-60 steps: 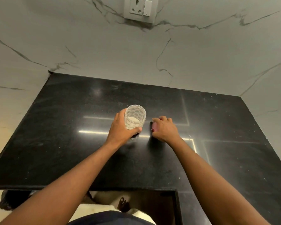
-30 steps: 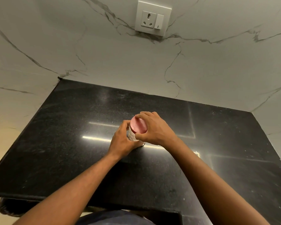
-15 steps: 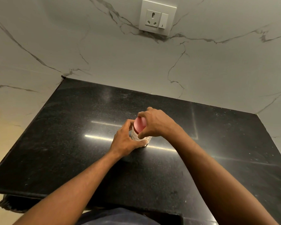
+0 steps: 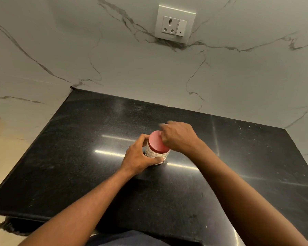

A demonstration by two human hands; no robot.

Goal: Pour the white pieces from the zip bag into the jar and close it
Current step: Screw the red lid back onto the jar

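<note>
A small clear patterned jar (image 4: pixel 156 154) stands on the black counter (image 4: pixel 78 157) with a pink lid (image 4: pixel 156 142) on top of it. My left hand (image 4: pixel 138 157) is wrapped around the jar's body from the left. My right hand (image 4: pixel 179 136) sits at the lid's right side, fingers curled on its rim and slightly blurred. What is inside the jar is mostly hidden by my fingers. No zip bag is in view.
A white marble wall rises behind the counter, with a socket and switch plate (image 4: pixel 174 26) high up. The counter's front edge (image 4: pixel 43 217) runs close to my body, and its left edge drops off to a beige floor.
Two seconds ago the jar was open and my right hand lay on the lid on the counter. The lid now sits on the jar, and my right hand has shifted round its rim.
</note>
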